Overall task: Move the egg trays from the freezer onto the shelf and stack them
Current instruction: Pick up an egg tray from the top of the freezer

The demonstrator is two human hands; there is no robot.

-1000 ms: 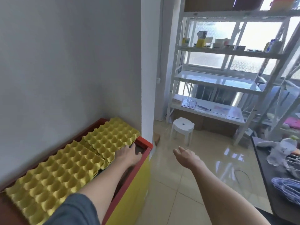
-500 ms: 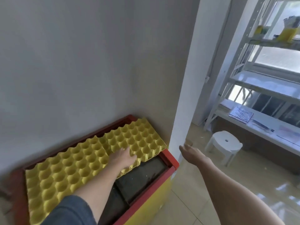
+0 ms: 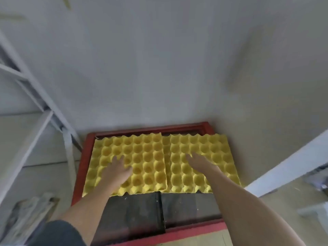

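Two yellow egg trays lie side by side on the red-rimmed freezer (image 3: 80, 167), against the grey wall. My left hand (image 3: 117, 170) rests flat on the left tray (image 3: 145, 157), fingers spread, holding nothing. Fingers apart, my right hand (image 3: 198, 162) lies palm down on the right tray (image 3: 218, 155). The left tray's right edge overlaps the right tray slightly. In front of the trays the freezer's dark sliding lids (image 3: 159, 212) show.
A white metal shelf frame (image 3: 35, 107) stands at the left, with a bundle of papers (image 3: 26, 215) below it. A white wall corner (image 3: 287, 167) juts in at the right. The grey wall closes off the back.
The view has swung left to face the freezer squarely. My right hand has come from the air over the floor onto the right tray. My left hand has shifted onto the left tray.
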